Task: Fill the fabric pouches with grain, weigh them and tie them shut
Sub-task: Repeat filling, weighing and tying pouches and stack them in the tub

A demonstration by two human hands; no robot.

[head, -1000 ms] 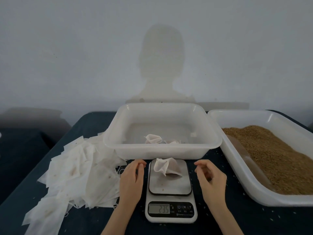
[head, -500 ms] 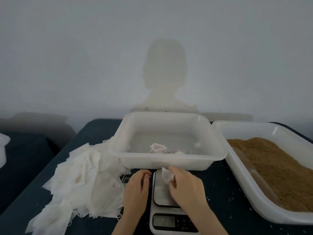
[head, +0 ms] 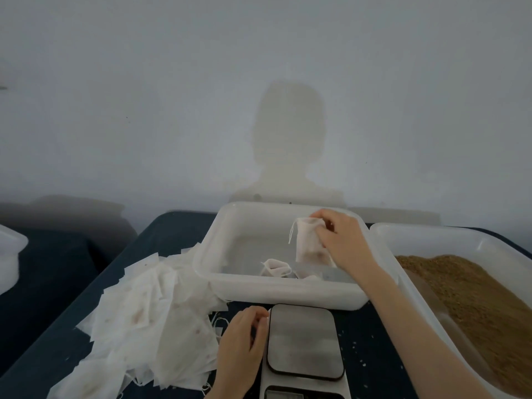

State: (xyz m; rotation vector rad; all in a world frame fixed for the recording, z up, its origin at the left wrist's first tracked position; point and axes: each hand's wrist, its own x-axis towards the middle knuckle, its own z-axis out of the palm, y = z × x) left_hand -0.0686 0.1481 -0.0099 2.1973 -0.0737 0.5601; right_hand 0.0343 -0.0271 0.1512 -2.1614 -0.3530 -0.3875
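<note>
My right hand (head: 341, 240) pinches a filled white fabric pouch (head: 306, 244) by its gathered top and holds it over the white tub (head: 283, 296) in the middle. A drawstring dangles from the pouch's left side. Two filled pouches (head: 276, 267) lie on the tub's floor. The kitchen scale (head: 303, 342) stands in front of the tub with a bare platform. My left hand (head: 241, 344) rests on the table against the scale's left edge, fingers loosely curled, holding nothing. A large white tray of brown grain (head: 475, 300) sits at the right.
A heap of flat empty white pouches (head: 149, 321) covers the dark table left of the scale. Part of another white container (head: 11, 254) shows at the far left. Stray grains dot the table between scale and grain tray. A pale wall stands behind.
My right hand took the filled pouch off the scale and lifted it back over the middle tub. The scale platform is now bare. My left hand stayed beside the scale.
</note>
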